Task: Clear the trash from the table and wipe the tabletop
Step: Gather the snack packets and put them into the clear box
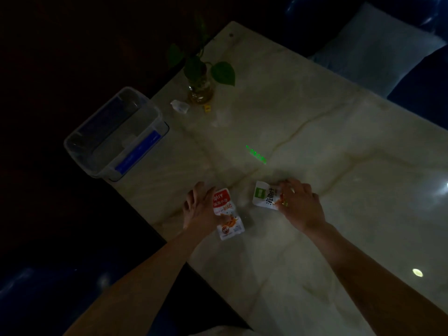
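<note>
Dim marble table (339,166): beside the bin (114,134), left hand (198,209) is pinching a red wrapper (228,214) and right hand (300,204) is clamping a green-labelled wrapper (264,195), likely for binning.

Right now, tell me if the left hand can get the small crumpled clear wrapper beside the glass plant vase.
Probably yes: bare marble lies between the left hand and the wrapper, though it already holds a red-and-white packet.

A pale marble table (339,166) with thin veins carries 2 snack wrappers near its near edge: a red wrapper (228,214) and, apart to its right, a white wrapper (264,196). Farther back stand a glass vase (200,89) with a leafy plant, and beside it a crumpled scrap (180,106).
</note>
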Action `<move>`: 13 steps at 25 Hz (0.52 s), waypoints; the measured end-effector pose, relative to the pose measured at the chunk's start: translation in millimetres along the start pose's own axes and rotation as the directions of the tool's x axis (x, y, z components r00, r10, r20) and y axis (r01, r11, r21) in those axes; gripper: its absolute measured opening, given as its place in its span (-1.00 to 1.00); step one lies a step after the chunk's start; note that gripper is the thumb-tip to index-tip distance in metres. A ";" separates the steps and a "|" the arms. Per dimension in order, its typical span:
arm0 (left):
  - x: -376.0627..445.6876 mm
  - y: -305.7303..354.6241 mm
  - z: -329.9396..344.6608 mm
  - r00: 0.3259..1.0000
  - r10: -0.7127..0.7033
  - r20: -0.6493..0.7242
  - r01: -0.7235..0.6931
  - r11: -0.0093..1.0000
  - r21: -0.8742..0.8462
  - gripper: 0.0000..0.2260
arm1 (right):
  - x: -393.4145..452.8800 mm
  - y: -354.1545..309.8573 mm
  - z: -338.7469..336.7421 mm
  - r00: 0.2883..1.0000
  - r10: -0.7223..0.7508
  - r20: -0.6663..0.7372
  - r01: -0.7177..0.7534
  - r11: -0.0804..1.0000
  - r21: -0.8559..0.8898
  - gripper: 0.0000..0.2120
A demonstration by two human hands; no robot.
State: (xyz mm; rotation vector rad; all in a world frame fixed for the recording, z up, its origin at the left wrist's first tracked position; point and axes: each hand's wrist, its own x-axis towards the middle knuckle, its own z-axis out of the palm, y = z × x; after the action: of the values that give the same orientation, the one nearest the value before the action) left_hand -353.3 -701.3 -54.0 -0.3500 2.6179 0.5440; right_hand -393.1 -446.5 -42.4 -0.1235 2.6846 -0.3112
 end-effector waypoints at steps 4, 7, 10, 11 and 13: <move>1.1 4.7 1.7 0.999 -0.010 -0.039 0.009 1.000 -0.010 -0.27 | 3.5 1.7 3.4 0.999 0.028 -0.022 -0.028 1.000 -0.005 -0.53; 1.0 8.2 -0.4 0.999 0.003 -0.050 -0.005 0.999 -0.041 -0.34 | 2.0 3.3 2.0 0.998 0.069 -0.006 -0.069 0.997 0.028 -0.50; -0.4 11.2 -0.3 0.996 -0.017 -0.089 0.003 0.988 -0.157 -0.43 | -2.6 5.5 -0.8 0.990 0.127 0.058 -0.138 0.953 0.270 -0.57; -1.5 13.4 -0.6 0.994 -0.037 -0.101 0.011 0.970 -0.244 -0.49 | -5.0 6.7 -0.6 0.985 0.144 0.090 -0.167 0.917 0.363 -0.62; -3.4 19.0 -2.8 0.993 -0.083 -0.089 0.040 0.912 -0.407 -0.56 | -10.7 9.6 0.6 0.972 0.193 0.131 -0.233 0.841 0.488 -0.71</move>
State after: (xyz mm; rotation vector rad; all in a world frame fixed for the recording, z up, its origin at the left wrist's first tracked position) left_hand -357.5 -685.0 -44.1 -0.6022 2.5664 1.0782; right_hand -383.6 -435.9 -40.8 0.3139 2.4172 -0.8976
